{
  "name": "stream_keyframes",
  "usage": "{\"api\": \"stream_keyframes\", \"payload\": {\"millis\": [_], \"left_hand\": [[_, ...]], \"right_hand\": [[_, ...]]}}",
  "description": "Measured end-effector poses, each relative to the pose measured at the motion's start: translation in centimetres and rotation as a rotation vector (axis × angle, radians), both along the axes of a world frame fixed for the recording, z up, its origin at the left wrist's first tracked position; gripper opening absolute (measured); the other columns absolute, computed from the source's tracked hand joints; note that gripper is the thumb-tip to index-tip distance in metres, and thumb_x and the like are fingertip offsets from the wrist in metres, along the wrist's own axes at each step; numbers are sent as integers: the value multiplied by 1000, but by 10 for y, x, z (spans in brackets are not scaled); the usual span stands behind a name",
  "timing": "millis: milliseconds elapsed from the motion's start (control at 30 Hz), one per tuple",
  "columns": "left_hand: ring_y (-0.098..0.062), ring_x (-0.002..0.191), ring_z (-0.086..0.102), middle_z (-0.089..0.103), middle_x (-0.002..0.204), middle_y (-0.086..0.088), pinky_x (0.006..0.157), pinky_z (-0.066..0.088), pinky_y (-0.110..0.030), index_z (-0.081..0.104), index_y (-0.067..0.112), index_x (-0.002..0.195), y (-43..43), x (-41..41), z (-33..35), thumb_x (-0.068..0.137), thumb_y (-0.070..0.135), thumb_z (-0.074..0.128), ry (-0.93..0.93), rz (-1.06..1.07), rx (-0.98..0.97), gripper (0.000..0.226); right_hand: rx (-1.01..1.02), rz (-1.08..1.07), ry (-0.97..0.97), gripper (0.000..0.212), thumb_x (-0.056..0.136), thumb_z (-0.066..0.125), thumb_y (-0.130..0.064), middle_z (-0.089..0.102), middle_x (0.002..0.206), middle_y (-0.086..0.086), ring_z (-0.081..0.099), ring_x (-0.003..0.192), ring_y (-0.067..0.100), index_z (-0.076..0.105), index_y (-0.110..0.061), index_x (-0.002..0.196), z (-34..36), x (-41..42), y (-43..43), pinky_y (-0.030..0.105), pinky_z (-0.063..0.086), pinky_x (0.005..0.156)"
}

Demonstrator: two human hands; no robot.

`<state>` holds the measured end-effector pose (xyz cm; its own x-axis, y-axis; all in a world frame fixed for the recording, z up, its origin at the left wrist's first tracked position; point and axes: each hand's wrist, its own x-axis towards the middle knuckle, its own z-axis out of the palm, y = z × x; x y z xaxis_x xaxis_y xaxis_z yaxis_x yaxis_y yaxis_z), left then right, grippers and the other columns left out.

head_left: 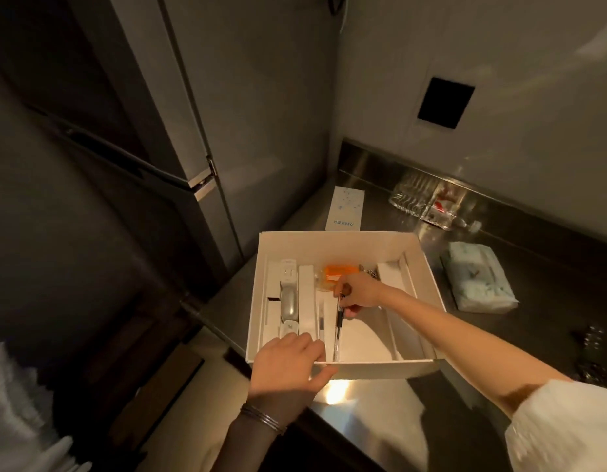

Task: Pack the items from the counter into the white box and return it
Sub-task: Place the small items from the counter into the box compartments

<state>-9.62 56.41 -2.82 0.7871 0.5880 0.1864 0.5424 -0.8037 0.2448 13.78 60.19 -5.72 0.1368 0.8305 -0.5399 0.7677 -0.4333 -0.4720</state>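
An open white box rests on the steel counter, its near left corner past the counter edge. Inside lie several white packages, a silver mouse-like device, an orange packet and some keys. My right hand reaches into the box and pinches the top of a clear black-inked pen, which lies lengthwise toward the near wall. My left hand grips the box's near left rim, fingers over the edge.
A white Anker carton lies behind the box. A cut-glass dish sits by the backsplash, a tissue pack to the right, blister packs at the far right. A tall fridge stands left of the counter.
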Motion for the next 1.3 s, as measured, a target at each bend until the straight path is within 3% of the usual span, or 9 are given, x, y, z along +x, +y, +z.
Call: {"api": "stream_keyframes", "payload": {"millis": [167, 367, 567, 733, 933, 1033, 1100, 1200, 1300], "left_hand": [[-2, 50, 47, 50, 56, 17, 50, 25, -14, 55, 33, 59, 0, 1, -5, 71, 55, 44, -11, 13, 80, 27], [-5, 50, 47, 50, 55, 15, 46, 30, -16, 54, 31, 58, 1, 2, -6, 70, 53, 45, -51, 7, 95, 27], [-4, 49, 46, 48, 55, 15, 49, 25, -15, 53, 32, 58, 2, 0, -6, 72, 54, 44, -60, 0, 96, 27], [-1, 49, 45, 48, 56, 17, 47, 26, -14, 52, 34, 60, 2, 0, -3, 73, 56, 44, -22, -25, 43, 27], [-4, 67, 55, 58, 74, 17, 50, 23, -10, 61, 33, 77, 0, 12, 1, 75, 56, 30, 19, -99, -48, 38], [-4, 71, 56, 58, 77, 16, 54, 40, -17, 61, 32, 80, -10, 29, 0, 77, 56, 27, -3, -122, -82, 41], [-2, 62, 54, 55, 68, 17, 48, 35, -12, 58, 32, 72, -20, 42, 0, 78, 51, 37, 2, -116, -104, 29], [-2, 56, 52, 52, 64, 17, 47, 25, -7, 57, 32, 69, -31, 59, -2, 79, 46, 46, -40, -139, -72, 20], [-2, 54, 51, 53, 61, 17, 48, 15, -4, 58, 33, 68, -39, 69, -3, 79, 44, 55, -42, -145, -4, 16]], "right_hand": [[-29, -86, 108, 53, 70, 78, -8, 48, 77, 2, 51, 65, 13, 51, -8, 116, -10, -16, -14, 11, 37, 47], [50, -44, 67, 72, 69, 79, -8, 70, 93, 18, 64, 86, 25, 40, -5, 130, -20, -30, -11, 33, 49, 79], [37, 8, 29, 70, 68, 79, -7, 69, 96, 18, 61, 79, 20, 38, -1, 125, -18, -39, -14, 26, 47, 62], [-29, 70, 73, 73, 74, 76, -10, 56, 65, -3, 57, 60, 13, 31, 3, 130, -11, -40, -16, 17, 38, 47], [169, -10, 134, 59, 83, 66, -9, 68, 103, 17, 61, 70, 10, 39, -12, 135, 42, -15, -50, 9, 46, 59], [294, -120, 211, 36, 86, 62, -11, 71, 96, 14, 68, 80, 17, 53, -13, 122, 82, 18, -96, 19, 55, 74], [351, -219, 221, 21, 88, 60, -10, 71, 86, 9, 69, 71, 8, 59, -16, 108, 102, 47, -136, 18, 57, 72], [444, -370, 98, 10, 89, 58, -11, 67, 79, -1, 67, 63, 5, 63, -16, 96, 111, 96, -199, 17, 55, 65], [386, -331, -294, 13, 87, 61, -13, 64, 95, -6, 66, 84, 11, 65, -19, 98, 88, 153, -252, 21, 53, 73]]}}
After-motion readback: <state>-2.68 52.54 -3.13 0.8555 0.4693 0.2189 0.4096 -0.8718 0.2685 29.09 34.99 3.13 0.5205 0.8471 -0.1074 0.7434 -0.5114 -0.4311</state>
